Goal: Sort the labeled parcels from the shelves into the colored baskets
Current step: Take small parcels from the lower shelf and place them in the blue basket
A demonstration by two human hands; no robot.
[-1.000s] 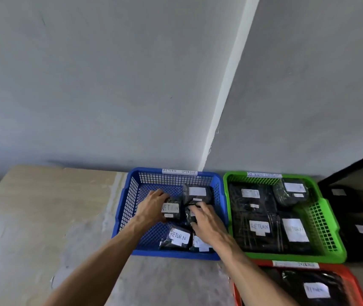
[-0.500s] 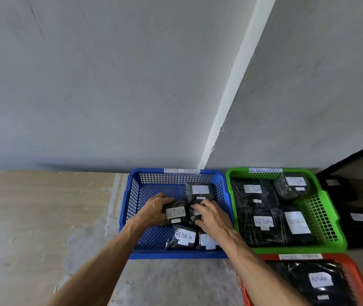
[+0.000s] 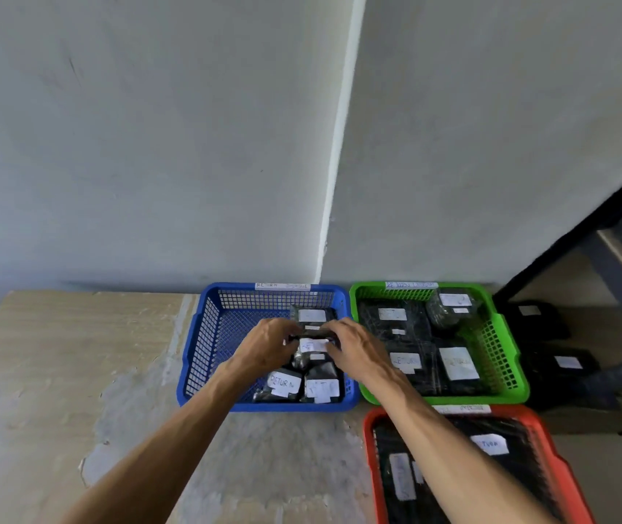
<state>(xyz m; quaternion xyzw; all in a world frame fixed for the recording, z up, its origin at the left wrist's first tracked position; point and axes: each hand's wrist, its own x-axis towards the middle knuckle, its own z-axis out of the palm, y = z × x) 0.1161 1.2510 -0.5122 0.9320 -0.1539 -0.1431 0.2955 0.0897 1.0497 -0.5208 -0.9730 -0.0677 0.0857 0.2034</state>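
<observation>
This looks like a sorting room or a small storeroom for parcels, not a home. Three plastic baskets sit together on a worn tabletop (image 3: 75,372) pushed against bare grey walls (image 3: 150,145): a blue basket (image 3: 203,346), a green basket (image 3: 506,357) and a red basket (image 3: 370,448). Each has a paper tag with writing on its back rim. They hold black wrapped parcels (image 3: 457,363) with white labels, some reading "RETURN". At the right edge stands a dark metal shelf (image 3: 612,266) with more labeled black parcels under it.
</observation>
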